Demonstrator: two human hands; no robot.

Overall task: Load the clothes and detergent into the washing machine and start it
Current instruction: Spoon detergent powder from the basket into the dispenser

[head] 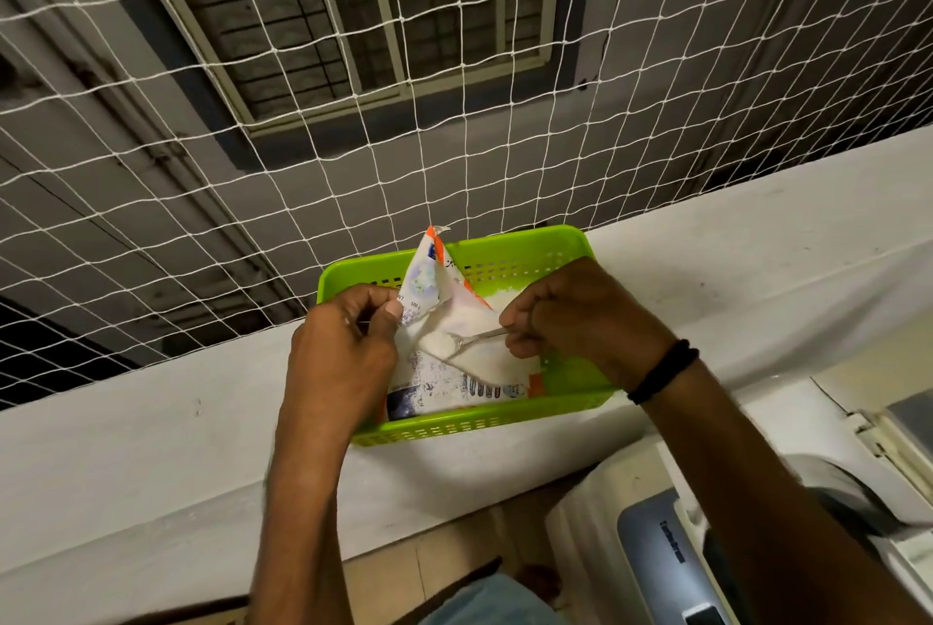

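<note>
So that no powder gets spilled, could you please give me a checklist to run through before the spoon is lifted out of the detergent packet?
1. The left hand pinches the detergent packet open: ok.
2. The right hand has its grip on the spoon handle: ok.
3. The spoon bowl sits in the powder: ok.
4. The packet stands inside the green basket on the ledge: ok.
5. The washing machine is open to receive powder: cannot tell.

basket (530, 245) on ledge (151, 447) | packet (444, 372) in basket | spoon (474, 339) in packet | left hand (343, 352) at packet's left, right hand (580, 316) at its right | net (252, 170) behind ledge | washing machine (646, 548) below ledge, right
</note>
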